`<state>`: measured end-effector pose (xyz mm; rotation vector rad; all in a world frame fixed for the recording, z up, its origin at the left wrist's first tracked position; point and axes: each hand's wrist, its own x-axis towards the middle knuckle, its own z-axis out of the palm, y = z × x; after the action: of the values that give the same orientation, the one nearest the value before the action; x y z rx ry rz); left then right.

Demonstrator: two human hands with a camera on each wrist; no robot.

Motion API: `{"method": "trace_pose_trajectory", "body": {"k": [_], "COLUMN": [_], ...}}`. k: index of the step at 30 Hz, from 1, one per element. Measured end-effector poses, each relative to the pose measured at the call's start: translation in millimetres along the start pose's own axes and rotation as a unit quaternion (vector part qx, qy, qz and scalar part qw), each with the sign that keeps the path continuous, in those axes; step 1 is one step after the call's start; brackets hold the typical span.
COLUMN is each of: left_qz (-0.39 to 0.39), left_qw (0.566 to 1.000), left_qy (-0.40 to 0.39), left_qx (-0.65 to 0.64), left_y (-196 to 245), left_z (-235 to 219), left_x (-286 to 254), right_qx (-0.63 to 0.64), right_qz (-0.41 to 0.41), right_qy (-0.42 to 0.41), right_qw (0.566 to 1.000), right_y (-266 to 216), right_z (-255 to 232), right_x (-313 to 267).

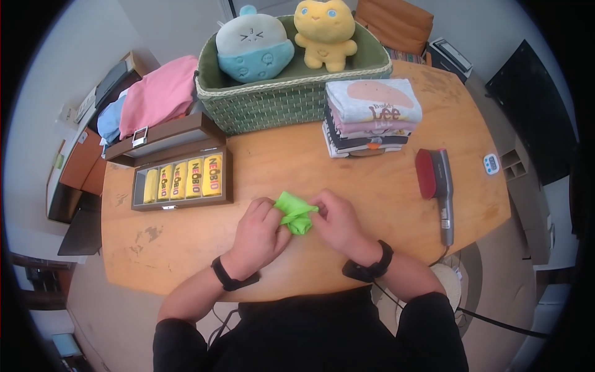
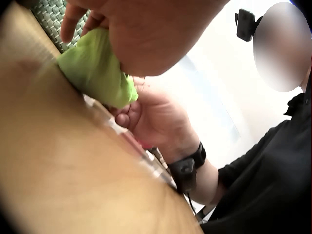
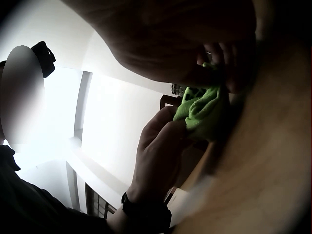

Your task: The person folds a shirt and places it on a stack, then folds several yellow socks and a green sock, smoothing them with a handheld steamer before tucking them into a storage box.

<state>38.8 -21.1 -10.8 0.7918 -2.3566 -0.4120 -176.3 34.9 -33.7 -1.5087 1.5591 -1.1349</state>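
Note:
Near the front of the table (image 1: 396, 186), a crumpled bright green bundle (image 1: 297, 213) of thin, soft material lies between both hands. Folds run across it, and dark marks show on part of it in the right wrist view. My left hand (image 1: 257, 232) grips its left side with curled fingers. From the other side, the thumb and fingers of my right hand (image 1: 339, 224) pinch its right edge. In the left wrist view the bundle (image 2: 97, 70) is close over the wood. The fingertips are partly hidden by its folds.
An open brown box (image 1: 229, 180) with several yellow packets stands left. Behind is a green woven basket (image 1: 260, 105) with two plush toys. Folded shirts (image 1: 372, 115), a hairbrush-like appliance (image 1: 441, 192) and a small white timer (image 1: 491, 164) are right. Pink clothing (image 1: 158, 93) lies back left.

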Motion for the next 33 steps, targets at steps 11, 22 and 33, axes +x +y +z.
{"method": "trace_pose_trajectory", "body": {"k": [11,22,33], "left_qz": [-0.044,0.048,-0.004], "left_qw": [0.997,0.998,0.996], "left_qy": [-0.059,-0.036,-0.075], "left_qx": [-0.005,-0.021,-0.047], "left_y": [2.7,-5.3,-10.5], "left_z": [-27.7,-6.5,-3.8], "left_x": [-14.1,0.2,3.3], "right_qx": [-0.224,-0.251,-0.275], "right_qz": [-0.030,-0.123,-0.138], "right_qy": [-0.047,-0.056,-0.052], "right_qw": [0.973,0.958,0.950], "right_y": [-20.0,-42.2,-25.4], "right_z": [-14.0,-13.6,-10.9], "right_x": [0.2,-6.6,-2.4]}}
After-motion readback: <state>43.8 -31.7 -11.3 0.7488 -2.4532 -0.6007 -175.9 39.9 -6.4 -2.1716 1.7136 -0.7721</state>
